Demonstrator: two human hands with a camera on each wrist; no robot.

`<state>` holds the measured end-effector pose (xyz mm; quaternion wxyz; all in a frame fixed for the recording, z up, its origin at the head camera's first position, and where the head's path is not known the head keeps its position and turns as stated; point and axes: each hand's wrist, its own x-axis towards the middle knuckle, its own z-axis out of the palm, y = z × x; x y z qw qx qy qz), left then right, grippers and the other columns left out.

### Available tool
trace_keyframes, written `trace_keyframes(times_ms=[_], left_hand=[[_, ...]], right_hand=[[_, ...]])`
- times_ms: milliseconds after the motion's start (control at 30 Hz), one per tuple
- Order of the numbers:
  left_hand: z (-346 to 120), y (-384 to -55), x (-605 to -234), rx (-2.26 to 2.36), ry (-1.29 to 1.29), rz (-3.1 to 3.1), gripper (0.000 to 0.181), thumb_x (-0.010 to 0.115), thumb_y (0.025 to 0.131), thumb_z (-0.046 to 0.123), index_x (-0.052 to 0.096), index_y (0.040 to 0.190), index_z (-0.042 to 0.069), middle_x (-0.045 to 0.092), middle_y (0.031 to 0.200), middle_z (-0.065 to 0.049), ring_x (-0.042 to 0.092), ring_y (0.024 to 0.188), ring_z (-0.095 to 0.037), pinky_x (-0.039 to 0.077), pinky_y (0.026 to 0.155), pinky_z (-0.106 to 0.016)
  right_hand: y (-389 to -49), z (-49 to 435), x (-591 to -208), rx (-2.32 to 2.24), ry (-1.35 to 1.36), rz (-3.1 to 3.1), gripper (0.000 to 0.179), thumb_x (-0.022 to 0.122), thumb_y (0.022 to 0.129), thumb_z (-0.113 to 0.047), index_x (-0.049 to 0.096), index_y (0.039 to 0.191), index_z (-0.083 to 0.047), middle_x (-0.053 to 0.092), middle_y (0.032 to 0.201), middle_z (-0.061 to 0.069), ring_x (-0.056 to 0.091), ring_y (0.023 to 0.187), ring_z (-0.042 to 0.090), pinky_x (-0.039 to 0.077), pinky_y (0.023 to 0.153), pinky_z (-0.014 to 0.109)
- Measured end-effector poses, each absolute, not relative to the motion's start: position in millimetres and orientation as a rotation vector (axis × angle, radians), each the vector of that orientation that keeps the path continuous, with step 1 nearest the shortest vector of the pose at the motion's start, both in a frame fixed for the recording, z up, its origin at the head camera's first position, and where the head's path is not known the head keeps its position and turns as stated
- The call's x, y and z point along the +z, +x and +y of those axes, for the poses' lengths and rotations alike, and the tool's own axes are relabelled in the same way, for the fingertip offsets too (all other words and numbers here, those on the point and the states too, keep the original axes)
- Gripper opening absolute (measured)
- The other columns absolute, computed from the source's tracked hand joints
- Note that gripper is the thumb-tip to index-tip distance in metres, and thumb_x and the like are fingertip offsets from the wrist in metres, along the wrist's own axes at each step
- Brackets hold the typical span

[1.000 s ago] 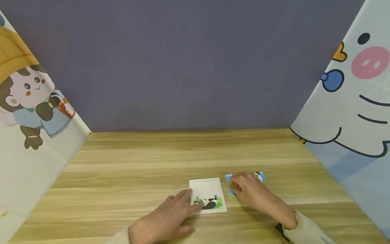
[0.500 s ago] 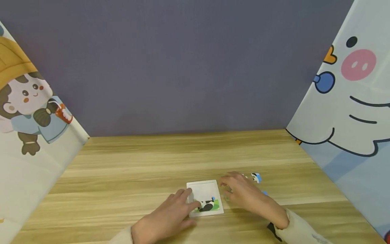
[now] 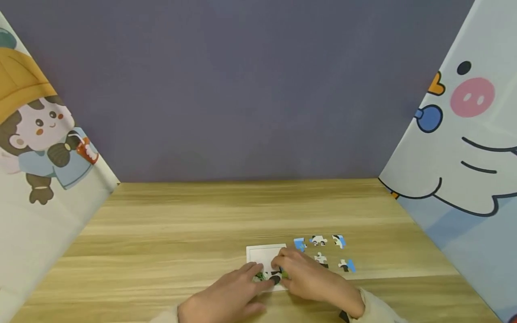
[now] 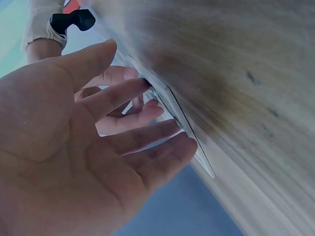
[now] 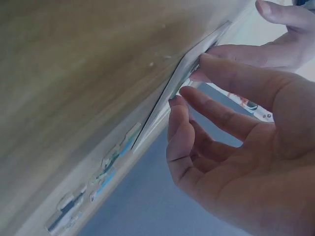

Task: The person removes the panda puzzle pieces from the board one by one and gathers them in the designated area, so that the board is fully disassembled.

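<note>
A small white puzzle tray [image 3: 261,255] lies on the table in the head view, its lower row filled with panda and grass pieces [image 3: 275,279]. My left hand [image 3: 232,291] rests at the tray's left side, fingers nearly straight, with fingertips on the tray and the laid pieces. Over the tray's right side, my right hand [image 3: 308,278] bends its thumb and fingers round a puzzle piece, mostly hidden by the fingers. The right wrist view shows its fingertips [image 5: 181,98] right at the tray's edge [image 5: 160,108].
Right of the tray lie several loose pieces: a blue one [image 3: 300,243], a panda face [image 3: 318,241], an ear piece [image 3: 338,241], a black-and-white piece [image 3: 321,259] and one with a blue edge [image 3: 347,265]. A grey panel [image 3: 250,98] stands behind the wooden table [image 3: 173,224].
My right hand has moved left from the loose pieces to the tray, and the blue-and-green piece nearest the tray has left its spot. The left hand has stayed on the tray.
</note>
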<state>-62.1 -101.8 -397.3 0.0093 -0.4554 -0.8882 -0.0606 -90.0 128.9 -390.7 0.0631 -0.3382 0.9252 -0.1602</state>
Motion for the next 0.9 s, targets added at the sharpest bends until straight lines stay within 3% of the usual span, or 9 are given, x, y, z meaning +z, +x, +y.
trace_keyframes(times_ms=[233, 600, 900], left_hand=[[-101.6, -60.5, -398.0, -0.206, -1.426, -2.751, 0.048, 0.064, 0.096, 0.043, 0.059, 0.140, 0.026, 0.052, 0.142, -0.010, 0.053, 0.127, -0.025, 0.056, 0.087, -0.035], [-100.0, -63.0, -395.1, -0.116, -1.449, -2.847, 0.054, 0.061, 0.096, 0.047, 0.054, 0.145, 0.025, 0.047, 0.148, -0.018, 0.048, 0.134, -0.035, 0.053, 0.094, -0.044], [-98.5, -62.3, -395.5, -0.087, -1.402, -2.837, 0.053, 0.062, 0.095, 0.048, 0.056, 0.143, 0.025, 0.049, 0.146, -0.015, 0.048, 0.134, -0.032, 0.054, 0.092, -0.044]], right_hand=[[-89.8, 129.4, -392.3, -0.522, -0.940, 2.776, 0.028, 0.079, 0.083, -0.010, 0.069, 0.109, -0.014, 0.060, 0.106, -0.004, 0.055, 0.092, 0.008, 0.053, 0.076, 0.024], [-94.0, 133.3, -393.0, -0.673, -0.891, 2.692, 0.025, 0.079, 0.084, -0.010, 0.064, 0.103, -0.019, 0.050, 0.102, -0.009, 0.049, 0.084, 0.006, 0.048, 0.071, 0.022], [-94.2, 133.4, -389.8, -0.664, -0.946, 2.723, 0.024, 0.078, 0.084, -0.008, 0.069, 0.103, -0.017, 0.050, 0.102, -0.008, 0.048, 0.082, 0.007, 0.046, 0.067, 0.022]])
